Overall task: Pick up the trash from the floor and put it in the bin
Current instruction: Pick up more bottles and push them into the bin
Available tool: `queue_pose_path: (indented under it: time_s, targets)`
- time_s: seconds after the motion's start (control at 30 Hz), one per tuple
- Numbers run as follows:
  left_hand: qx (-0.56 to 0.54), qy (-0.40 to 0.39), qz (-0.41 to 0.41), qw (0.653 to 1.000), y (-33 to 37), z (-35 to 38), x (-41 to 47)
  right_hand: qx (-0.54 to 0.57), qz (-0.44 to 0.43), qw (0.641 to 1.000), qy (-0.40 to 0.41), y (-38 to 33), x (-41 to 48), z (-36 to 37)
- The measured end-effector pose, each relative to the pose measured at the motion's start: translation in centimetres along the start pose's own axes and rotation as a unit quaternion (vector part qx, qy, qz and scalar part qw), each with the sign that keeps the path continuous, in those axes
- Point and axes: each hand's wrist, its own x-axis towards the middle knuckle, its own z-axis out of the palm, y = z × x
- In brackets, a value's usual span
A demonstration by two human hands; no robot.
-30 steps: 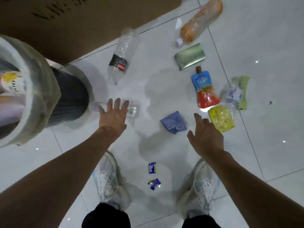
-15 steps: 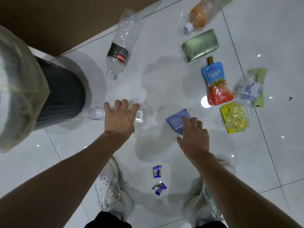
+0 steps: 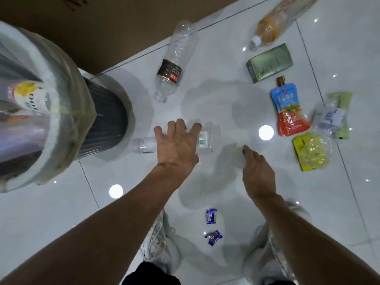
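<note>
Head view: left hand (image 3: pixel 176 145) spread flat, fingers apart, over small clear bottle (image 3: pixel 144 144) lying on tiled floor (image 3: pixel 205 99) just beside bin (image 3: pixel 107 120). Right hand (image 3: pixel 257 169) curled over blue scrap (image 3: pixel 243 151); grip cannot be told. Bottle could be rolled away on slick tile if pressed, not wrapped.

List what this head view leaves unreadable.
Head view throughout.
Right hand: its back hides the fingers; only a blue sliver shows, grip unclear.
Small clear bottle: middle covered by the left hand.
Orange bottle: far end cut off by the top edge.
Bin: contents blurred, left side cut by the frame edge.
</note>
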Motion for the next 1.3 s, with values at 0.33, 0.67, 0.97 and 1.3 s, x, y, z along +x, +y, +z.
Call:
queue_pose_path:
  time_s: [0.33, 0.67, 0.97, 1.3]
  targets:
    - [-0.092, 0.070, -0.030, 0.993, -1.9, -17.3, -7.2, 0.104, 0.018, 0.991, 0.079, -8.4, -3.7, -19.2]
    - [-0.098, 0.080, -0.114, 0.985, -16.0, -32.1, -19.6, 0.169, -0.026, 0.979, 0.110, -23.8, -14.0, -34.0]
    - [-0.087, 0.020, -0.185, 0.979, -24.1, -35.2, -29.2, 0.170, -0.091, 0.976, 0.105, -33.7, -24.9, -38.6]
    - [-0.075, -0.014, -0.120, 0.990, -29.2, -28.6, -20.3, 0.211, 0.004, 0.970, 0.122, -35.3, -22.3, -35.5]
